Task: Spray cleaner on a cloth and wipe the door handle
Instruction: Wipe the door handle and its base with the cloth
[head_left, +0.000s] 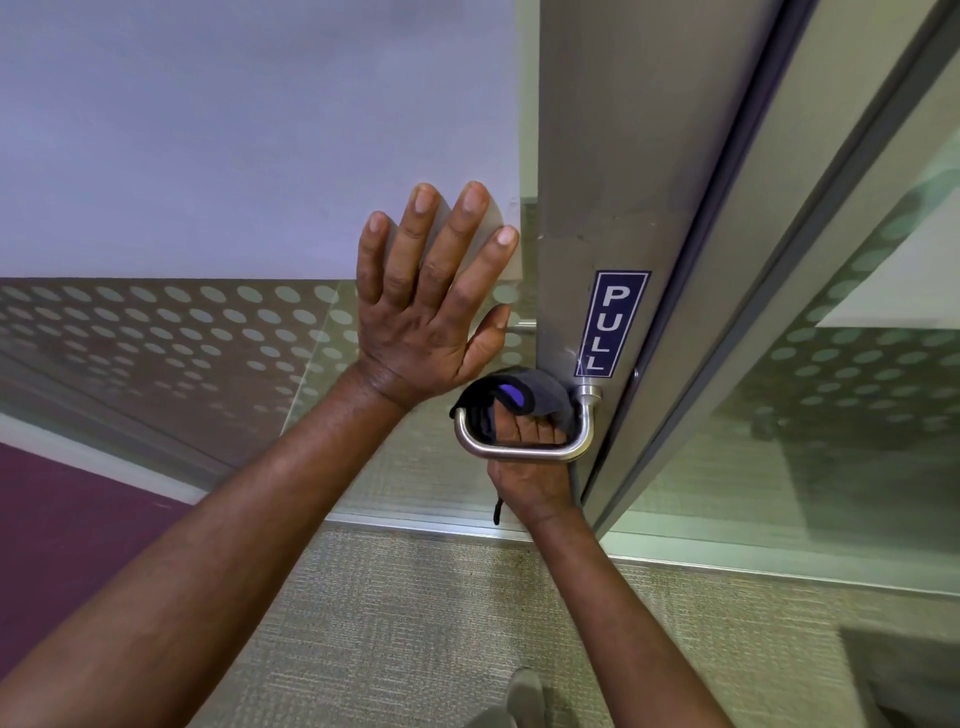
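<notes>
A brushed steel loop door handle (524, 451) juts out from the metal door stile just under a blue PULL sticker (612, 323). My right hand (530, 467) reaches up through the loop from below and grips a dark grey cloth (524, 397) pressed against the handle's upper part near its mount. My left hand (428, 306) lies flat with fingers spread on the glass panel left of the handle. No spray bottle is in view.
The glass door (218, 332) carries a band of frosted dots. A second glazed panel (841, 395) stands to the right of the grey door frame (623, 197). Beige carpet (415, 623) covers the floor, and a shoe tip (524, 693) shows at the bottom edge.
</notes>
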